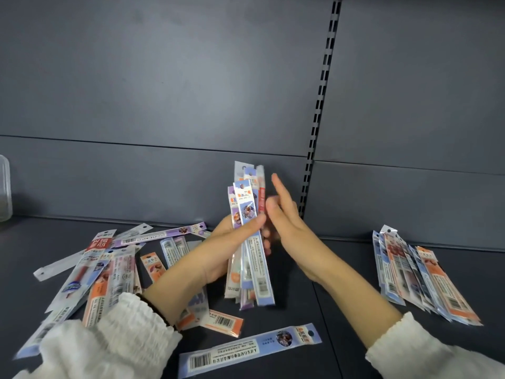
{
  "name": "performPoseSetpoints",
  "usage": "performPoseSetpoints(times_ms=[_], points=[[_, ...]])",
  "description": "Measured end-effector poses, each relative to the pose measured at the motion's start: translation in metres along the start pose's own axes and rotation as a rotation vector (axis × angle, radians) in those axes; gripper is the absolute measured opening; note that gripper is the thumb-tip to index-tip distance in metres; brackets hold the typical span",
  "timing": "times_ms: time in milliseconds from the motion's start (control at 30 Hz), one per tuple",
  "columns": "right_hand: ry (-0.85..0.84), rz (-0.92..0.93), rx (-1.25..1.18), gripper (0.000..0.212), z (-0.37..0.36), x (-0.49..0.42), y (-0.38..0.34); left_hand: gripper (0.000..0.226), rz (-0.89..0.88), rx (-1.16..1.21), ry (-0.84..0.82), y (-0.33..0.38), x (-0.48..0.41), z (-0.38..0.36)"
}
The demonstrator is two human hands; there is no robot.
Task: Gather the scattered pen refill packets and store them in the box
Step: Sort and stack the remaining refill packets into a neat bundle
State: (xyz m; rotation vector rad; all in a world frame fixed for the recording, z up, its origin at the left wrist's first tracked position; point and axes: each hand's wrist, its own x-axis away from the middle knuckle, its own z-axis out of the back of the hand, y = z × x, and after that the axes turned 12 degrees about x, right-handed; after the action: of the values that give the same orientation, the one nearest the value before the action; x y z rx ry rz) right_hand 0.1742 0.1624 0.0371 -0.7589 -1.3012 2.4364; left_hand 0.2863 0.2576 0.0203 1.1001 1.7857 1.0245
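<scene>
Head view: my left hand (226, 250) grips an upright bundle of refill packets (250, 236), thumb across the front, lower ends just above the dark shelf (341, 296). My right hand (287, 228) is flat with fingers straight, pressed against the bundle's right edge, gripping nothing. Loose packets (109, 269) lie scattered at left, one blue packet (248, 350) lies near me, and a neat stack (418, 274) lies at right. A clear container (5, 187) sits at the far left edge.

Dark grey slotted shelving (164, 77)
</scene>
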Motion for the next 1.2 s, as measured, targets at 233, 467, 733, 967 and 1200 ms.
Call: performPoseSetpoints(times_ms=[233, 467, 733, 967, 1200], points=[[-0.476, 0.061, 0.385, 0.03, 0.029, 0.032, 0.012, 0.033, -0.072, 0.073, 0.29, 0.011, -0.011, 0.032], [-0.656, 0.119, 0.634, 0.028, 0.022, 0.039, 0.021, 0.011, -0.085, 0.172, 0.32, 0.015, -0.011, 0.038], [-0.468, 0.023, 0.472, 0.02, 0.03, 0.031, 0.037, 0.011, -0.018, 0.223, 0.256, 0.011, -0.011, 0.027], [-0.095, -0.124, -0.052, 0.046, 0.04, 0.022, 0.036, 0.028, 0.213, 0.12, 0.162, 0.012, -0.006, 0.025], [0.217, -0.095, -0.455, 0.07, 0.025, 0.001, 0.007, 0.042, 0.34, 0.181, -0.178, 0.013, 0.004, -0.001]])
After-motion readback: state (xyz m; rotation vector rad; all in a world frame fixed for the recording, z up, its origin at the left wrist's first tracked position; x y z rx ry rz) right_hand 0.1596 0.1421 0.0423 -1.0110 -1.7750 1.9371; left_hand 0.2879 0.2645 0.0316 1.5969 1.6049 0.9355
